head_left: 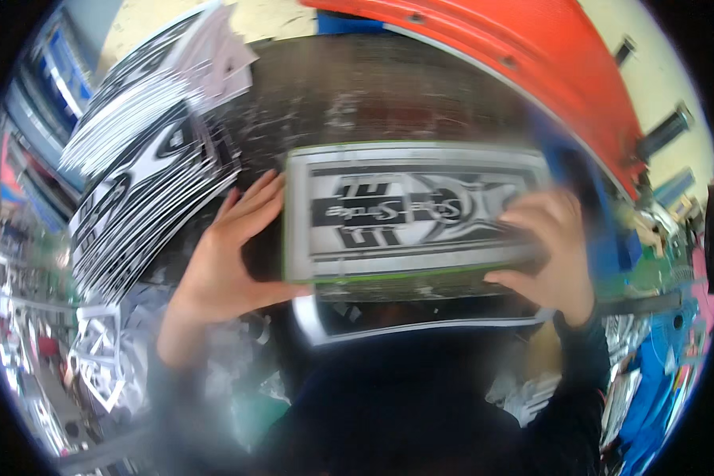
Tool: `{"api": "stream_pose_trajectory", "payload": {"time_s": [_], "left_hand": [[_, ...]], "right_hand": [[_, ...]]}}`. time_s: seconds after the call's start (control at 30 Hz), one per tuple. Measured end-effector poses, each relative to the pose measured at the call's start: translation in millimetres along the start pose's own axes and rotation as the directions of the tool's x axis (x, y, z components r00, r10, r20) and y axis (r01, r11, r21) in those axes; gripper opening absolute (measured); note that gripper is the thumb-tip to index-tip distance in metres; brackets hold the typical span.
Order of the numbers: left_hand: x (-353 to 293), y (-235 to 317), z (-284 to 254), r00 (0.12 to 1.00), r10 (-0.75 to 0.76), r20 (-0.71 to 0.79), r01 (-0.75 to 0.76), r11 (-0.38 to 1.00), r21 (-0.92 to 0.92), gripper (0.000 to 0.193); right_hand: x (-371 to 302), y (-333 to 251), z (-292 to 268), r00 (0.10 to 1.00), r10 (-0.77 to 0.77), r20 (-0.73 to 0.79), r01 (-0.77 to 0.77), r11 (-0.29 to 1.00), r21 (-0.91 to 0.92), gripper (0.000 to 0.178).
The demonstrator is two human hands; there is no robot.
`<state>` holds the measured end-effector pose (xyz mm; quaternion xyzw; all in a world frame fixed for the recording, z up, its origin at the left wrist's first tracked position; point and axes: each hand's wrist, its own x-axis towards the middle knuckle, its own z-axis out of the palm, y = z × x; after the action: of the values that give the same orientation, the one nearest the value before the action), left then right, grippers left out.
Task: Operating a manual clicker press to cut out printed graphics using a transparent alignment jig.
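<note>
Dark scratched counter (373, 87) with a black-and-white printed sheet held over its middle

Both hands clamp the printed sheet (408, 213) by its short ends: left hand (230, 254) with fingers spread along the left end, right hand (551, 246) curled over the right end; a second sheet (420, 316) lies just under it, a fanned stack of prints (143, 174) sits at the counter's left edge, and an orange curved panel (523, 55) runs along the far right edge

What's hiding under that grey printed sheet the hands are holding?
Under the grey printed sheet, another black-and-white sheet pokes out below, on the dark table. The rest of it is covered, so its picture cannot be seen.
</note>
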<state>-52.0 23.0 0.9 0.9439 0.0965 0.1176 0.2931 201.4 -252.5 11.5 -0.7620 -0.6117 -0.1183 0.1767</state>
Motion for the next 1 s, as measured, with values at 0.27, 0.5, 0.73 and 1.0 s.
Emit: {"api": "stream_pose_trajectory", "payload": {"time_s": [0.27,0.5,0.73,1.0], "left_hand": [[0,-9,1,0.995,-0.102,0.007,0.102,0.995,-0.011,0.099],[-3,-6,8,0.991,-0.116,-0.061,0.109,0.988,-0.109,0.102],[1,11,12,0.973,-0.217,-0.074,0.197,0.956,-0.215,0.107],[1,23,19,0.938,-0.299,-0.176,0.247,0.932,-0.266,0.107]], "right_hand": [[-32,36,6,0.965,0.250,0.084,-0.263,0.891,0.369,0.109],[-38,43,12,0.972,0.233,0.014,-0.209,0.845,0.492,0.092],[-42,42,16,0.969,0.248,-0.021,-0.197,0.814,0.546,0.091],[-43,43,18,0.970,0.241,-0.032,-0.184,0.812,0.554,0.092]]}}
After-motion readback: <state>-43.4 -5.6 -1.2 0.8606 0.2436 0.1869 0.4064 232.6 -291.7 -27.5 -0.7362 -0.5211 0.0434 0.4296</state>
